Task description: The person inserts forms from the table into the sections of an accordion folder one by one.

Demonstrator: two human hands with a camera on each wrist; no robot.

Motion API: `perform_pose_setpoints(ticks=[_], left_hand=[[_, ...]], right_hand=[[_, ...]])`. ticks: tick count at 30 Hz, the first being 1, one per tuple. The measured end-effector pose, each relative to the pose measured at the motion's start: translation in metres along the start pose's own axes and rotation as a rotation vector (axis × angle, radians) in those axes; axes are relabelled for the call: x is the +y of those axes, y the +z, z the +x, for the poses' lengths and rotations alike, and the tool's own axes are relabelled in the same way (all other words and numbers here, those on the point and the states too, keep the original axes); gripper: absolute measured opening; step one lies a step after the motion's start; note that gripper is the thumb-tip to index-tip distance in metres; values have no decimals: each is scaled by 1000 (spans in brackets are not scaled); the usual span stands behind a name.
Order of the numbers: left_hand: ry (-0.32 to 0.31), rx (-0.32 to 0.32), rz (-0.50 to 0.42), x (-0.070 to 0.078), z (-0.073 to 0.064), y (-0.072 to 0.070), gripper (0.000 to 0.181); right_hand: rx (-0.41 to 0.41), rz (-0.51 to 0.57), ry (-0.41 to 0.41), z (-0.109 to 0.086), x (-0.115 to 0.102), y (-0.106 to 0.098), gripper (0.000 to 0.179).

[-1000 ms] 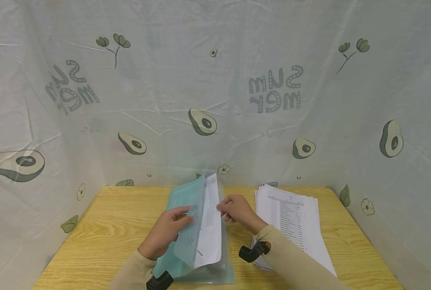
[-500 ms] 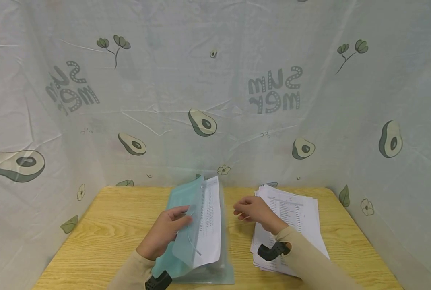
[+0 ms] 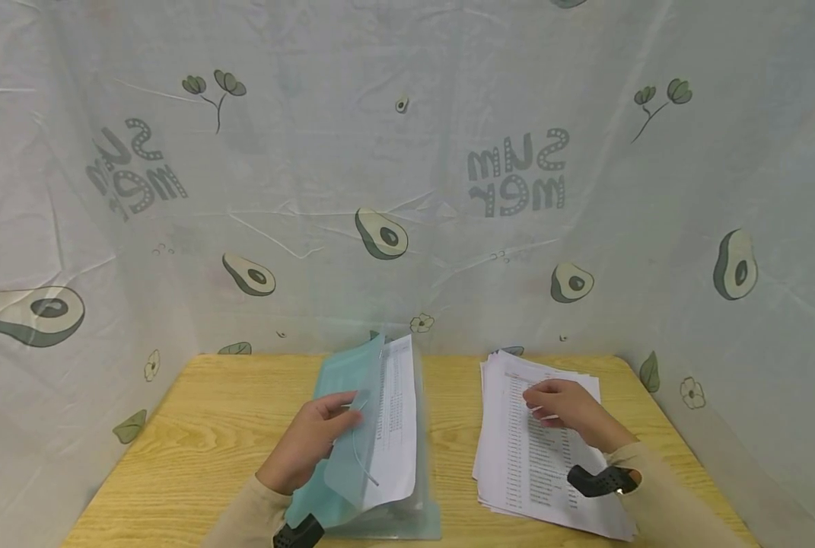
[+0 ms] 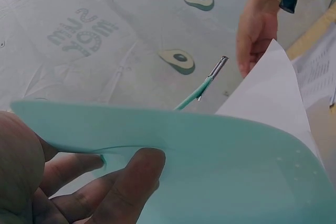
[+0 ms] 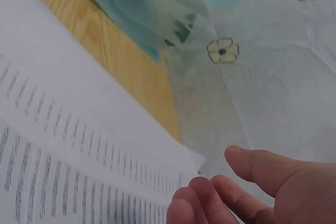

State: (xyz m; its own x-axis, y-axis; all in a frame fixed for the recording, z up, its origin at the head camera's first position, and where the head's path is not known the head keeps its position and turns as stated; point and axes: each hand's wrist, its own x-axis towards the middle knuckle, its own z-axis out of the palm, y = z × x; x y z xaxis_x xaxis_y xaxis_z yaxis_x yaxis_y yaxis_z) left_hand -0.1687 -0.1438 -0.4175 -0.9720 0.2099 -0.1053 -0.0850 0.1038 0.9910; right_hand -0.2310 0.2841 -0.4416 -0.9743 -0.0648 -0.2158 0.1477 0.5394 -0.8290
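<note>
My left hand (image 3: 314, 438) pinches the raised cover of a translucent teal file folder (image 3: 352, 365) between thumb and fingers. Behind that cover stands a white printed sheet (image 3: 396, 426), leaning inside the folder. A thin cord with a metal tip (image 4: 218, 66) sticks up past the cover's edge in the left wrist view. Over a stack of printed paper (image 3: 517, 457) on the right hovers my right hand (image 3: 571, 407), its fingers loosely bent and holding nothing. In the right wrist view its thumb and fingertips (image 5: 236, 153) are apart, above the stack's edge.
The wooden table (image 3: 243, 403) carries the folder at its middle and the paper stack on its right. A pale curtain (image 3: 311, 152) printed with avocados hangs behind the table and along both sides. A strip of table separates folder and stack.
My right hand has let go of the sheet in the folder and moved right, over the paper stack. The left hand stays on the folder's cover.
</note>
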Motion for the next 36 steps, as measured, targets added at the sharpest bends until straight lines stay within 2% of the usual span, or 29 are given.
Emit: perform_pose_setpoints(ticks=[8,19,23,28,36], left_hand=[[6,-4,-7,0,-1,0,50],[6,-11,-10,1,-2,-1,50],[7,-13,-11,1,-3,-1,51],[4,-2,2,2,-3,-1,52],[2,1,6,1,-2,0,52]], right_hand=[[25,-60,64,-3,28,-33,44],[67,-162,132,-1,66,-53,44],[79,-202,144,-3,72,-57,43],[104,-202,161,-4,77,-58,34],[128,-206,264,-3,87,-56,24]])
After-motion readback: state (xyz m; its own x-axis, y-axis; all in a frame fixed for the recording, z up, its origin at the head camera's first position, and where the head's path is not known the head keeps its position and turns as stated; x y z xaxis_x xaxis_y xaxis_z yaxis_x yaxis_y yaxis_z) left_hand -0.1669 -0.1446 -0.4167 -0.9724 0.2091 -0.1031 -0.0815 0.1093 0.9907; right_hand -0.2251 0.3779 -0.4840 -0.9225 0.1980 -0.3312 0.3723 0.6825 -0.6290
